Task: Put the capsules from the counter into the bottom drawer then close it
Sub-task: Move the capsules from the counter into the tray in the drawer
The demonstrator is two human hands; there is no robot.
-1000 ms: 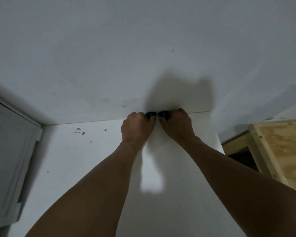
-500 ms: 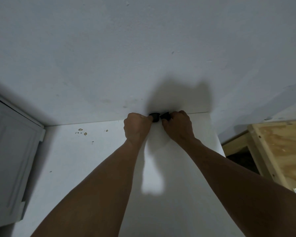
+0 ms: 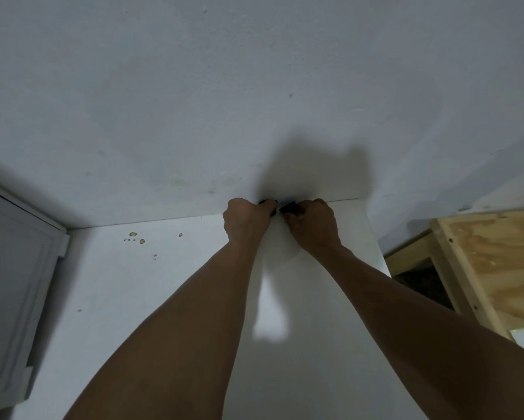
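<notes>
Both arms reach to the far edge of the white worktop (image 3: 163,298), where it meets the wall (image 3: 254,86). Left hand (image 3: 245,221) and right hand (image 3: 312,224) sit side by side, nearly touching, closer to the far right corner than the left. Fingers of each hand curl shut around a small dark capsule: left capsule (image 3: 268,202) peeks out at the fingertips, right capsule (image 3: 288,207) likewise, the two just beside each other against the wall. Capsules mostly hidden by the fingers, so shape unclear. Brown specks (image 3: 136,237) lie on the worktop near the far edge, left of the hands. White cabinet door (image 3: 15,298) at left, plywood frame (image 3: 491,268) past the right edge.
</notes>
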